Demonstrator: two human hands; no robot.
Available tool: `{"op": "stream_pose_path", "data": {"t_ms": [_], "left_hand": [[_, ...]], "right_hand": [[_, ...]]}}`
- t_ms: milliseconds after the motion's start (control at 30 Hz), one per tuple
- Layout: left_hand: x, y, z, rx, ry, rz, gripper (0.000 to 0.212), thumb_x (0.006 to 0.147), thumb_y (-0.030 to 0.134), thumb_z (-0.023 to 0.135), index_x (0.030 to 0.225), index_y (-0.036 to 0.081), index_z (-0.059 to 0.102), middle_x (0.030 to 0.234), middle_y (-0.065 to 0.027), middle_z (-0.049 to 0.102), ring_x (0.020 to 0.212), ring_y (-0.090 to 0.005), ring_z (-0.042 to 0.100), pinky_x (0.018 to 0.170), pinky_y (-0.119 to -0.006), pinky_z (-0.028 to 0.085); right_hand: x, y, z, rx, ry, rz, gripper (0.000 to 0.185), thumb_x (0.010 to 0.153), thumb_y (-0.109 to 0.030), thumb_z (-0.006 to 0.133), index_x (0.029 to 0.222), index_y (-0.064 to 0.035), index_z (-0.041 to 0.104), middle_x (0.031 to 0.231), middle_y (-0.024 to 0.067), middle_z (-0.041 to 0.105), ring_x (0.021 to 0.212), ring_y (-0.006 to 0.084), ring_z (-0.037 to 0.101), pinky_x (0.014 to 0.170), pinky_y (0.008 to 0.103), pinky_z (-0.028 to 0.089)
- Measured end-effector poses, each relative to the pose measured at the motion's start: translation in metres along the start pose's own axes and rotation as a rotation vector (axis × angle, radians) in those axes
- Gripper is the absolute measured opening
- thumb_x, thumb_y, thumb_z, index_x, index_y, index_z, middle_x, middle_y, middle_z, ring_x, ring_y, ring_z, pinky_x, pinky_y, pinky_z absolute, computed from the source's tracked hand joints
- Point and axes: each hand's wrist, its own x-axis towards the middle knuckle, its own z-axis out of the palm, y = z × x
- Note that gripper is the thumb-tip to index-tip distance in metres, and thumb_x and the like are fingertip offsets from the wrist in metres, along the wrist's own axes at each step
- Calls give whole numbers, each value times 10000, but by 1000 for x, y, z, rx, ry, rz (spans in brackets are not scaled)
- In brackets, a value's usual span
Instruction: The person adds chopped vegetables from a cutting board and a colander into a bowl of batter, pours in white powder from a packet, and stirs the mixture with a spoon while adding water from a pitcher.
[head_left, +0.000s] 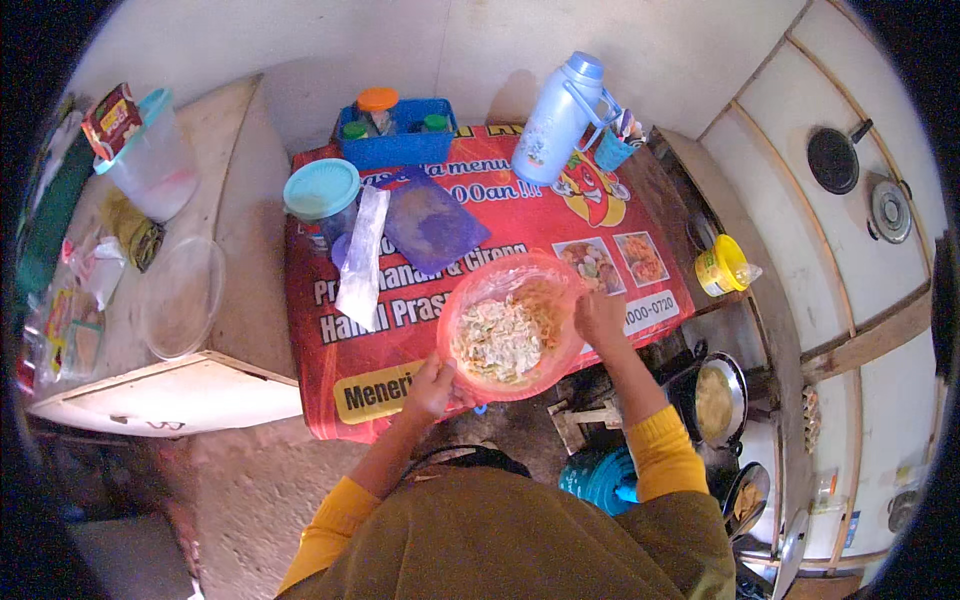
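Note:
A pink plastic bowl (551, 379) rests at the front edge of the table covered with a red printed banner (322, 405). Inside it lies a heap of shredded vegetables with white flour (499, 337), and a tan mixture beside it on the right. My left hand (435, 386) grips the bowl's lower left rim. At the bowl's right rim is my right hand (600, 319), its fingers curled; whether it holds the rim or a utensil is not plain. A purple plastic sheet (431, 217) and a white strip of plastic (364, 259) lie behind the bowl.
A blue vacuum flask (555, 120), a blue basket of jars (397, 146) and a tub with a turquoise lid (322, 189) stand on the table. A wooden cabinet (255, 300) is at left. At right are a wok with oil (716, 397) and a yellow tub (720, 266).

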Motion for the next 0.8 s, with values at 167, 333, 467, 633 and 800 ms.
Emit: {"op": "stream_pose_path", "data": {"t_ms": [167,333,467,633,800], "left_hand": [[0,-2,-1,38,43,-15,268,921,217,347,1148,75,344,730,-112,584,501,-193,587,433,-262,463],[0,-3,-4,-34,-2,-8,295,921,213,346,1183,80,321,748,-119,584,503,-196,588,431,-262,461],[1,0,1,-2,-10,0,315,921,205,339,1208,80,302,771,-124,583,503,-198,586,431,-269,463],[0,-1,-1,20,17,33,323,918,172,335,1222,78,285,779,-128,578,504,-194,584,428,-270,465],[-4,4,5,-9,86,76,357,908,168,372,1235,70,269,734,-118,568,474,-173,565,405,-253,436]], "right_hand": [[-29,-20,-57,283,-334,84,181,742,-267,533,706,-128,643,687,109,619,657,294,606,561,424,462],[-42,-39,-107,335,-271,8,166,727,-209,507,675,-110,629,672,103,621,638,289,617,560,431,477],[-48,-65,-63,316,-242,-114,152,733,-236,539,693,-117,623,645,108,597,627,280,600,561,403,466],[-11,-35,-46,266,-170,-53,170,726,-263,540,676,-125,627,664,124,600,598,294,597,550,428,464],[27,17,-8,120,251,-105,169,712,-290,557,666,-147,634,655,104,604,571,273,590,538,409,452]]}}
